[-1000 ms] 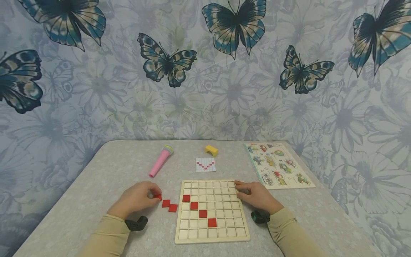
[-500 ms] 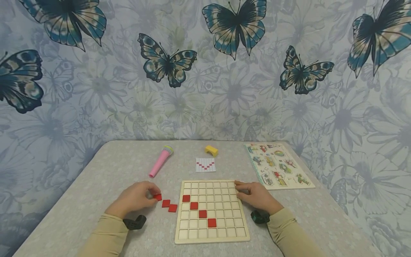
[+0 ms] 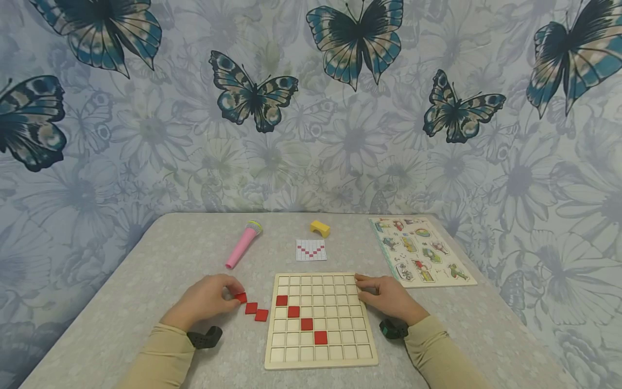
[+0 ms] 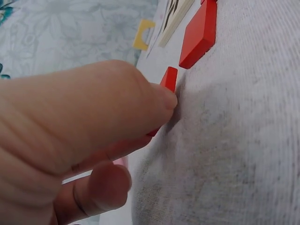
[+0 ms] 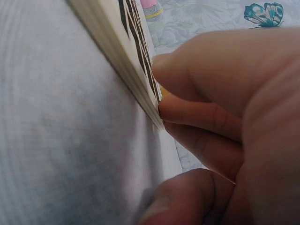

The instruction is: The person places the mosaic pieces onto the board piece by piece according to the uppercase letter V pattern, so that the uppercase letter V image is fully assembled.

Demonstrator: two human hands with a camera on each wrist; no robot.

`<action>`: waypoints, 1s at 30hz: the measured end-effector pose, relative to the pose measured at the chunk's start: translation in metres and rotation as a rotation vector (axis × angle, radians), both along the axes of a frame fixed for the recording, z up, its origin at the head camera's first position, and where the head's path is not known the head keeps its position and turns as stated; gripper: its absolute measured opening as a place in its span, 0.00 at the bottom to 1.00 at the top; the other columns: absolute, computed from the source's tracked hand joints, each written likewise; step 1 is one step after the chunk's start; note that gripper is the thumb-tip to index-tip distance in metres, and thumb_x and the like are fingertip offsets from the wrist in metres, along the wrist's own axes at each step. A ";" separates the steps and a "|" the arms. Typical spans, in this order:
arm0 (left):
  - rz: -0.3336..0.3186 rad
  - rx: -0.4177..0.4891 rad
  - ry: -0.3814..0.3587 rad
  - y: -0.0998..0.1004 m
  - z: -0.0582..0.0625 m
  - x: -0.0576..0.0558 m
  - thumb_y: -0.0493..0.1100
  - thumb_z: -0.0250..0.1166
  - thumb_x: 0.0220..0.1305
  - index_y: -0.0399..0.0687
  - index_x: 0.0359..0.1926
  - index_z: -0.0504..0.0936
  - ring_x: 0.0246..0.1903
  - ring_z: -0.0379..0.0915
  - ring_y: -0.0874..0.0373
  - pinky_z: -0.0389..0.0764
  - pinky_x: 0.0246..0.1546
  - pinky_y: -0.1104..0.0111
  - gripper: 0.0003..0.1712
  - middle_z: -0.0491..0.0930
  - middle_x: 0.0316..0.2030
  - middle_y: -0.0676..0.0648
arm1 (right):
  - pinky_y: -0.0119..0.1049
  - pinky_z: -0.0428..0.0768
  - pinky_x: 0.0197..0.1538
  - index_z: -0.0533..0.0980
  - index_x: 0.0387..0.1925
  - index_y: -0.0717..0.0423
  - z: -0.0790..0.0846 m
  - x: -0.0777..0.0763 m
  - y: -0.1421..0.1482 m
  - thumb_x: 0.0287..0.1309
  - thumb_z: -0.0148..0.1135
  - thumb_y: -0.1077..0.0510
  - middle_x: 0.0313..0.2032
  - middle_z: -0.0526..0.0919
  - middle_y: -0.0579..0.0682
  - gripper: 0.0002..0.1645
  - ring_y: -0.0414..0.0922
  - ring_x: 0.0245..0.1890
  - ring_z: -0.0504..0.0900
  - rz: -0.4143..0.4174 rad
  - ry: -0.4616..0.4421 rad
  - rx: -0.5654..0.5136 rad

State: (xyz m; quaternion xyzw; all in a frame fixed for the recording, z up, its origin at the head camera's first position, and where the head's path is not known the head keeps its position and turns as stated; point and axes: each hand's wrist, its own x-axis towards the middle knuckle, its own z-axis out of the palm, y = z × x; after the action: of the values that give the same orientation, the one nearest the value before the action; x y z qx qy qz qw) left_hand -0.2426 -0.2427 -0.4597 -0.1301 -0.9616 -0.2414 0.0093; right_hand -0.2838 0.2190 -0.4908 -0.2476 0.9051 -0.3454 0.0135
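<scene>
In the head view my left hand (image 3: 209, 298) pinches a small red square tile (image 3: 241, 297) between thumb and fingers, left of the board. The left wrist view shows this tile (image 4: 169, 78) tilted close over the tabletop, mostly hidden by my thumb. Two more red tiles (image 3: 261, 315) lie corner to corner between that hand and the wooden grid board (image 3: 320, 365). Several red tiles (image 3: 307, 324) sit in the board's cells, stepping diagonally down to the right. My right hand (image 3: 391, 297) rests against the board's right edge near the far corner, its index finger and thumb touching it.
Behind the board lies a small pattern card (image 3: 311, 257) with a red V on a grid. A yellow arch block (image 3: 320, 228), a pink toy microphone (image 3: 243, 246) and a picture puzzle board (image 3: 423, 251) lie farther back. The table meets a butterfly-patterned wall (image 3: 311, 173).
My left hand has shifted slightly, and more of the pinched red tile shows beyond the fingertips than a second ago. The right hand and the board have stayed in place.
</scene>
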 end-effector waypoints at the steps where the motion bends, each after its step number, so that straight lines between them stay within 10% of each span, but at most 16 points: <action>1: -0.001 0.003 -0.001 0.000 -0.001 -0.001 0.41 0.78 0.54 0.60 0.38 0.88 0.34 0.74 0.60 0.76 0.37 0.62 0.11 0.83 0.34 0.59 | 0.29 0.73 0.46 0.82 0.59 0.56 0.000 0.000 0.000 0.69 0.66 0.50 0.67 0.77 0.46 0.22 0.53 0.64 0.79 -0.001 -0.002 -0.001; 15: -0.139 0.087 0.089 0.034 -0.006 0.005 0.45 0.77 0.58 0.69 0.36 0.86 0.19 0.66 0.68 0.70 0.21 0.71 0.10 0.79 0.29 0.64 | 0.42 0.79 0.60 0.82 0.59 0.56 0.002 0.000 0.000 0.67 0.68 0.51 0.67 0.77 0.47 0.23 0.53 0.68 0.75 0.012 0.013 0.017; 30: -0.400 0.091 0.200 0.115 0.000 0.015 0.45 0.76 0.58 0.67 0.32 0.87 0.23 0.66 0.74 0.70 0.24 0.75 0.08 0.81 0.34 0.66 | 0.27 0.76 0.43 0.82 0.60 0.56 0.003 0.000 0.002 0.67 0.68 0.50 0.68 0.77 0.48 0.23 0.54 0.48 0.87 0.027 0.004 0.014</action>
State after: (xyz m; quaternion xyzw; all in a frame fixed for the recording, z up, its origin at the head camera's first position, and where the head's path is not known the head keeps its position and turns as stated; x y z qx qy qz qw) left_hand -0.2277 -0.1278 -0.4592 -0.3410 -0.8991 -0.2674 0.0624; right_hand -0.2839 0.2214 -0.4875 -0.2606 0.9041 -0.3383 0.0182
